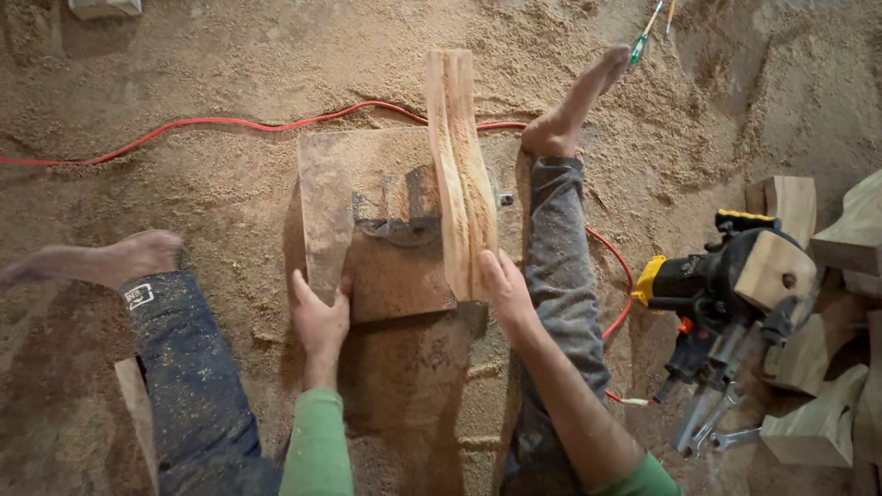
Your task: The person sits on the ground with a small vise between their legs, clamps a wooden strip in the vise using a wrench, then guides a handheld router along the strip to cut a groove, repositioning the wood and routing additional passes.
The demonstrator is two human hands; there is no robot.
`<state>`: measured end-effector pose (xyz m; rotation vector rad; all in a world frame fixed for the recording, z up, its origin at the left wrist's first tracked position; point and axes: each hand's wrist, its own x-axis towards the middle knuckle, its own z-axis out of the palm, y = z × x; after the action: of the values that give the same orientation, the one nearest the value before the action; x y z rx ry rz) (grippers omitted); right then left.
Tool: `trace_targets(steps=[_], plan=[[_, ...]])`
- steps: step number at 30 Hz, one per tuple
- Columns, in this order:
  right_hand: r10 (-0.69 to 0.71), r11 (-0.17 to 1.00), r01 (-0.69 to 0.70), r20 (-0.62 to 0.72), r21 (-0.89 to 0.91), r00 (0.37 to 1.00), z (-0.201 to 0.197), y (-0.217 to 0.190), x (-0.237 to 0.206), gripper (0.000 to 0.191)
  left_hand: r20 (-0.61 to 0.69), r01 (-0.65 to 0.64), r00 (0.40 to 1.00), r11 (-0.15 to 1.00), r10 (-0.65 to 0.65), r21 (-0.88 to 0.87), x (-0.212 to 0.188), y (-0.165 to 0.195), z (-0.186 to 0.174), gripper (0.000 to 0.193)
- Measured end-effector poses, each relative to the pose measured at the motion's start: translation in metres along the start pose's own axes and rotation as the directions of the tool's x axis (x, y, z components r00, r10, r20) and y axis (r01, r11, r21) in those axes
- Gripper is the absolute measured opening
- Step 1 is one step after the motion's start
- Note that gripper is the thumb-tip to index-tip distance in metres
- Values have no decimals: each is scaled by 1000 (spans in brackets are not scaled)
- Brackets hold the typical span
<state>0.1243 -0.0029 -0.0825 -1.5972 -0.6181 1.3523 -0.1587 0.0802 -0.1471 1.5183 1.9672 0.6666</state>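
I sit on a sawdust floor with my legs spread around a thick wooden work block. My left hand grips the near end of a darker tapered wooden piece lying on the block. My right hand holds the near end of a long pale carved plank standing on edge along the block's right side. A metal clamp or vise part sits between the two pieces.
A red cable crosses the floor behind the block. A black and yellow power tool rests at my right beside several pale wood blocks and wrenches. Screwdrivers lie far ahead.
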Motion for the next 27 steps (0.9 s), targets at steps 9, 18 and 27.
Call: trace_targets(steps=[9, 18, 27], plan=[[-81, 990, 72, 70, 121, 994, 0, 23, 8, 62, -54, 161, 986, 981, -156, 110, 0, -48, 30, 71], [-73, 993, 97, 277, -71, 958, 9, -4, -66, 71, -343, -72, 928, 972, 148, 224, -68, -33, -9, 74], [-440, 873, 441, 53, -209, 896, -118, -13, -214, 48, -169, -419, 900, 905, 403, -77, -111, 158, -3, 71]])
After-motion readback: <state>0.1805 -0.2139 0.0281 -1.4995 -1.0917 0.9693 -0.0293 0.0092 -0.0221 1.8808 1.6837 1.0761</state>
